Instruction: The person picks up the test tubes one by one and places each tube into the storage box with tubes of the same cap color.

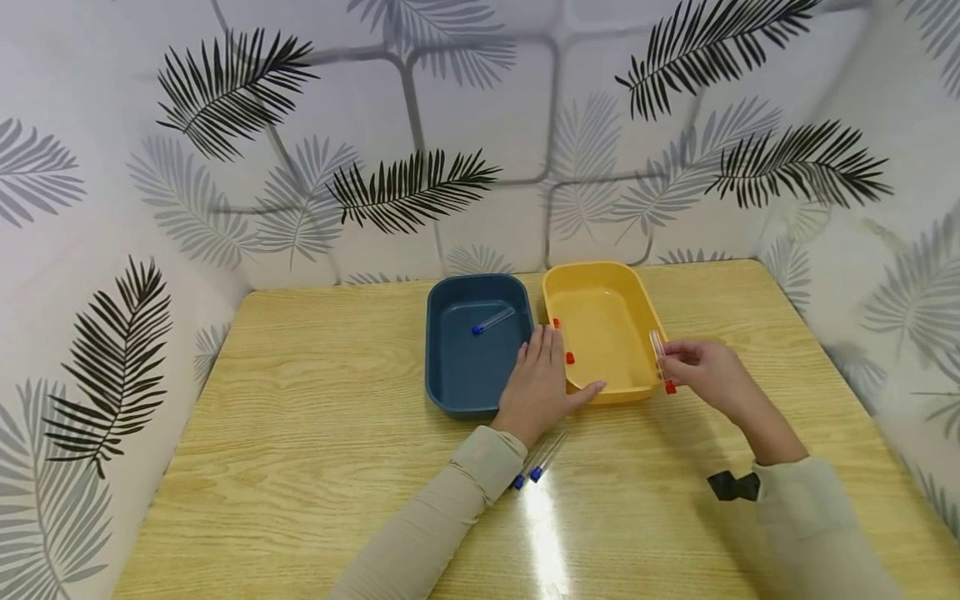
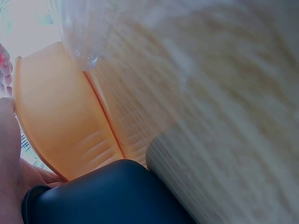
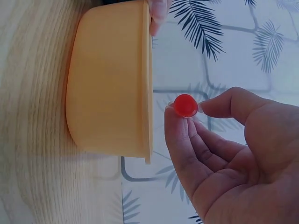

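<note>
My right hand (image 1: pixel 708 375) pinches a clear test tube with a red cap (image 1: pixel 670 387) between thumb and fingers, beside the right rim of a yellow bin (image 1: pixel 611 333). In the right wrist view the red cap (image 3: pixel 186 105) faces the camera, apart from the bin's wall (image 3: pixel 110 79). My left hand (image 1: pixel 536 387) rests over the adjoining rims of the yellow bin and a dark blue bin (image 1: pixel 468 392), fingers extended and thumb spread. Red caps (image 1: pixel 570 357) show inside the yellow bin near the left hand, their tubes partly hidden. A blue-capped tube (image 1: pixel 493 321) lies in the blue bin.
Two blue-capped tubes (image 1: pixel 549 457) lie on the wooden table (image 1: pixel 300 433) in front of the bins, partly behind the left sleeve (image 1: pixel 442 517). A leaf-patterned wall (image 1: pixel 480 225) stands right behind the bins. A black bow (image 1: pixel 733 486) is at the right cuff.
</note>
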The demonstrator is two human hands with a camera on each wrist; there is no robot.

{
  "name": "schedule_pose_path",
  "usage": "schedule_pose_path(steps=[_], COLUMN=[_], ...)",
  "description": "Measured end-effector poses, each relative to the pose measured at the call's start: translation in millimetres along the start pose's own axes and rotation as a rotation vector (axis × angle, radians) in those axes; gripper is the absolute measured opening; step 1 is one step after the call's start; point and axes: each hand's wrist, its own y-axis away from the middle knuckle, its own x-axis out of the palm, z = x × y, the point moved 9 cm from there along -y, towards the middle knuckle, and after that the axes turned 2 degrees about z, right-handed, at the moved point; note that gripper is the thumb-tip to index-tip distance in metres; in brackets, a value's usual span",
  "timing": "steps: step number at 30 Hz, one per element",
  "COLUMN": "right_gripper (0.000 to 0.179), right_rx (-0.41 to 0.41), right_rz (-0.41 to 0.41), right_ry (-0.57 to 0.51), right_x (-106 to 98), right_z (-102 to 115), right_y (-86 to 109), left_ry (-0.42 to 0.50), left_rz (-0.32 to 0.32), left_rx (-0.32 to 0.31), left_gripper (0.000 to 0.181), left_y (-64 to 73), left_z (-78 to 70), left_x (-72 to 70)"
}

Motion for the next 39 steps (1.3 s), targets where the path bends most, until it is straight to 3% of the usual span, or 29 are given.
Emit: schedule_pose_path(steps=[16,32,39], right_gripper=[0.046,0.034,0.024], right_rx=[-0.003,-0.017,-0.018], right_rz=[-0.021,-0.097,-0.106], right_ry=[0.078,0.317,0.320], right_x=[-3,21,31], right_z=[1,10,6], right_y=[-42.7,-84.4,-100.2], left_ry=[0.006,-0.003,-0.002], left_rz=[0.015,0.013,0.008], left_rx=[-0.013,-0.015,-0.007], left_gripper=[0.106,0.106,0.105], left_y=[-0.3,0.2,-1.1], left_z=[0.1,2.3,0.4], left_x=[0.1,-0.4,-0.1])
